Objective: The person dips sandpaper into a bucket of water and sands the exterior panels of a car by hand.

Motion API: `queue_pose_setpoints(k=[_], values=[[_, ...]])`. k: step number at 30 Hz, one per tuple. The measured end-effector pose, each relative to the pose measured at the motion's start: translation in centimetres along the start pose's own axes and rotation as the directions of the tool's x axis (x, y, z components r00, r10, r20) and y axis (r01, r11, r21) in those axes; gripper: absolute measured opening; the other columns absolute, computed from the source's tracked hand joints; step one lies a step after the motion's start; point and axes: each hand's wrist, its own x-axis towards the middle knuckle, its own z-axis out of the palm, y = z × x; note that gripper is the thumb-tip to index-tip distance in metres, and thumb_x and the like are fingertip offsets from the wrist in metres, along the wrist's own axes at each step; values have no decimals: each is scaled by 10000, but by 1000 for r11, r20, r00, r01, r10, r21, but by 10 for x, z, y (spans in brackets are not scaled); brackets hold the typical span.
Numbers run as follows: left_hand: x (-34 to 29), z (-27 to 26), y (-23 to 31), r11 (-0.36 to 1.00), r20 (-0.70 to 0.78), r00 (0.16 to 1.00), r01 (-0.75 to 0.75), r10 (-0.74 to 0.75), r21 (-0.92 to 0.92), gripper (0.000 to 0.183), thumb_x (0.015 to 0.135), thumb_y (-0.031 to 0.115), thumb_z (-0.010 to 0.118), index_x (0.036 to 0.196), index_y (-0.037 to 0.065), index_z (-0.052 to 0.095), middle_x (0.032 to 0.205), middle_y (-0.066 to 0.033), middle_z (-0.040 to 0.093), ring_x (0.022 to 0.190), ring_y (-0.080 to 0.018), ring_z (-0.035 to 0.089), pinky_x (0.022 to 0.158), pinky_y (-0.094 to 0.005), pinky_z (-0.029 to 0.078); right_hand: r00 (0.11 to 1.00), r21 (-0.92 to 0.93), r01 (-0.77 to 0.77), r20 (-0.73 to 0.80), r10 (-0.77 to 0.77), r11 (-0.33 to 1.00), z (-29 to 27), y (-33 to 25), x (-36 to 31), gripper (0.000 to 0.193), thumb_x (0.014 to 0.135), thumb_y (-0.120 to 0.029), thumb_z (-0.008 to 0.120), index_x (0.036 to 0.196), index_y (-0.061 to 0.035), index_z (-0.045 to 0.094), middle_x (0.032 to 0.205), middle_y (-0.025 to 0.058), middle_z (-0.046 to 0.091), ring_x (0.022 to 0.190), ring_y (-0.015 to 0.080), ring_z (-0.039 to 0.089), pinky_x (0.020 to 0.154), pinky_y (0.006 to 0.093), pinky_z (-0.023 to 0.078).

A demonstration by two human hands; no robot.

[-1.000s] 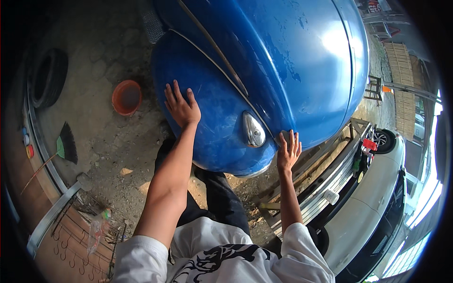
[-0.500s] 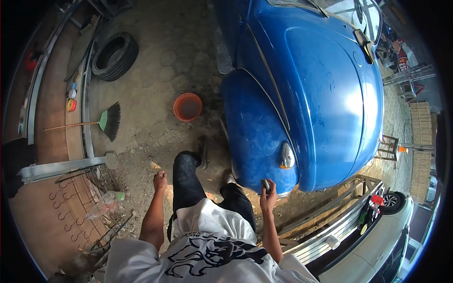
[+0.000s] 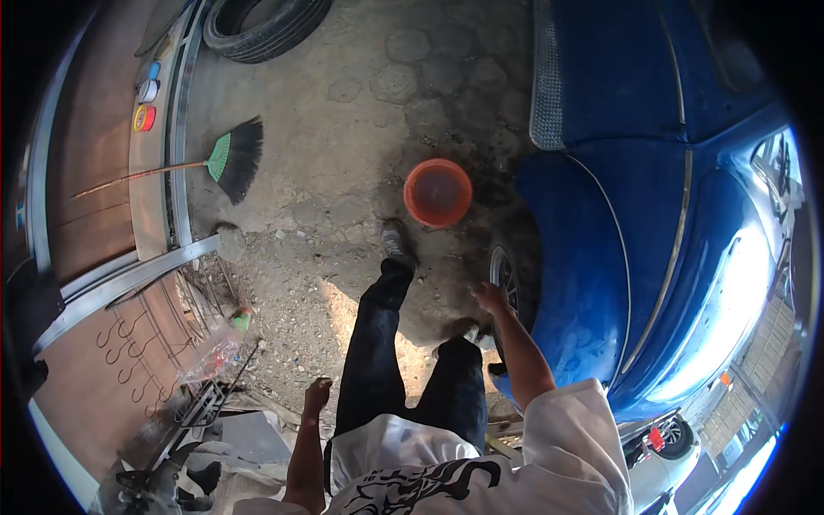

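Note:
Hanging beside my left leg, my left hand (image 3: 318, 396) is curled into a loose fist, and nothing shows in it. My right hand (image 3: 491, 299) reaches forward over the ground, close to the front wheel (image 3: 504, 273) of the blue car (image 3: 579, 249). Its fingers are bent. Whatever they hold is hidden by the hand. Ahead of it, on the damp ground, stands an orange bucket (image 3: 438, 192) with murky water in it. No hand touches the bucket or the car.
A broom (image 3: 232, 160) with a green head leans across a metal rail at the left. Beyond it lies a tyre (image 3: 266, 30). Tape rolls (image 3: 144, 118) sit on a ledge. Wire hooks, a plastic bag (image 3: 210, 354) and scrap pile up at the lower left.
I have stepped and turned, so the car now lies further right and the bucket nearer. My right hand has moved forward from the car's front; the small grey object in it no longer shows.

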Motion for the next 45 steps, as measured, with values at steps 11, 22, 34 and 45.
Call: queue_pose_setpoints(k=[11,22,34,45], values=[[122,-175,109,686,-56,907,275,-418,-673,374,989,276,464,1267,51,573,1077,-89,647,978,-176,630,817,-305,493,956,71,293,-49,-290,954,43,-245,231,590,956,-523,452,1400,-134,471,1391,191,504,1278,369,477,1083,450,373],[-41,-31,60,347,506,571,811,-646,-471,315,985,338,547,1220,138,611,995,-80,703,807,-176,693,648,-311,531,976,145,211,31,-218,967,47,-244,248,535,1016,-453,350,1372,-84,505,1286,261,567,1206,439,517,1045,491,394],[148,-292,229,416,-349,906,-229,-241,-880,338,966,269,553,1247,89,601,1111,-91,652,900,-178,658,716,-304,530,984,889,-83,143,-102,450,-246,-385,11,341,994,-316,548,1304,-173,536,1191,50,614,1015,202,678,658,292,523],[261,-501,425,375,66,899,-114,434,-920,265,873,247,744,1068,86,667,998,-29,683,918,-163,675,761,-360,590,873,764,441,-244,-423,470,-245,-539,-93,269,934,-219,679,1172,-114,607,987,-14,684,923,95,640,731,271,520]])
